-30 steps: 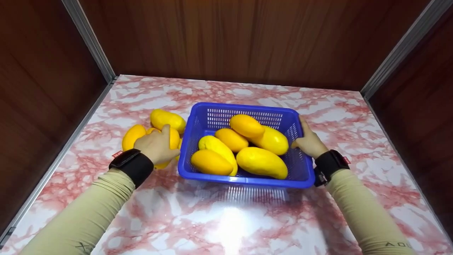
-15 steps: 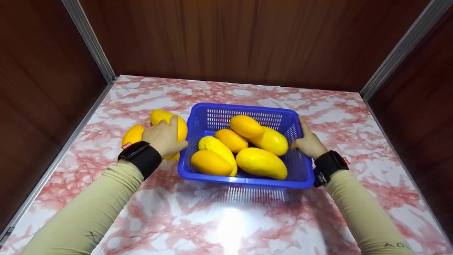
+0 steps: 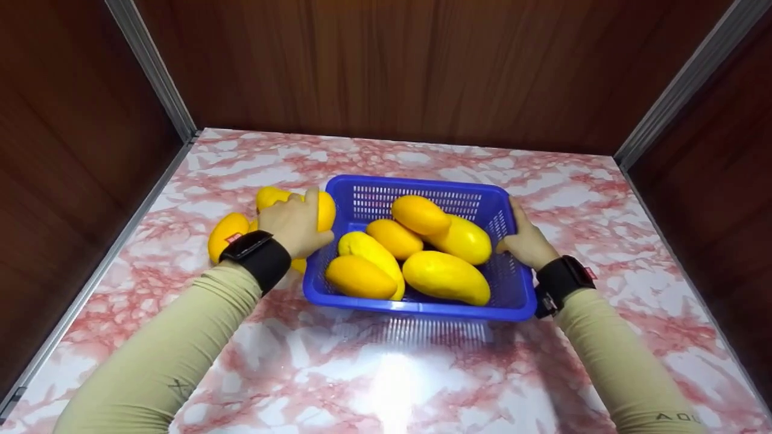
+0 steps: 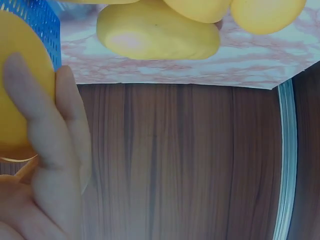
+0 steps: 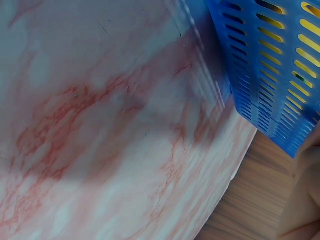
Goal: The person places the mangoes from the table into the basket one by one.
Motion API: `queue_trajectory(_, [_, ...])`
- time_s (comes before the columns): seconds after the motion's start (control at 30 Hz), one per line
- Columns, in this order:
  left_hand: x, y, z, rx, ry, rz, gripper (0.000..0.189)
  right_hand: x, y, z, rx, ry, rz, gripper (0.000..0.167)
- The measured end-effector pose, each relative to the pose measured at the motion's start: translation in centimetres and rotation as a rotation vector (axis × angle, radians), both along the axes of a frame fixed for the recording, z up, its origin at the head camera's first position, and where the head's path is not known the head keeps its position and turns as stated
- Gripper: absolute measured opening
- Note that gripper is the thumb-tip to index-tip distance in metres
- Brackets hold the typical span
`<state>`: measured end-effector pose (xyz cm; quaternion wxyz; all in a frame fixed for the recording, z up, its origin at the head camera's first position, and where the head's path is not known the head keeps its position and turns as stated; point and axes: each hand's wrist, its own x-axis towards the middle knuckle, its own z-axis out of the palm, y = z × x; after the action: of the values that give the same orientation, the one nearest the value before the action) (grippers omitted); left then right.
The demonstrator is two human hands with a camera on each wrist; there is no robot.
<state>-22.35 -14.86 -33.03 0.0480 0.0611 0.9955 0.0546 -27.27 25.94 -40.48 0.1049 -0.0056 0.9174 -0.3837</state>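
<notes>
My left hand (image 3: 294, 224) grips an orange-yellow mango (image 3: 326, 211) at the left rim of a blue plastic basket (image 3: 416, 308). In the left wrist view, fingers (image 4: 47, 127) curl round that mango (image 4: 22, 90), beside the basket's slotted wall. Several yellow mangoes lie in the basket, among them a large one (image 3: 446, 277) at the front right. My right hand (image 3: 528, 242) holds the basket's right side, thumb inside the rim and fingers along the outside. In the right wrist view, part of that hand (image 5: 305, 190) shows at the basket's slotted side (image 5: 270, 75).
More mangoes lie left of the basket, one (image 3: 227, 236) at the outer left and a longer one (image 4: 157, 32) in the left wrist view, partly hidden by my left hand in the head view. Wood-grain panels (image 3: 410, 72) enclose the red-and-white marbled table (image 3: 289, 367) on three sides.
My left hand has lifted a mango from the pile and carried it right and away from me to the basket's left rim. The right hand and the basket have stayed in place.
</notes>
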Motion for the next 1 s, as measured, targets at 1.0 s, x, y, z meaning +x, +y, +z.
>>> queue_trajectory(1.0, [-4.4, 4.9, -1.1, -0.036, 0.176, -0.101, 0.071, 0.1, -0.1, 0.1, 0.010, 0.007, -0.002, 0.114])
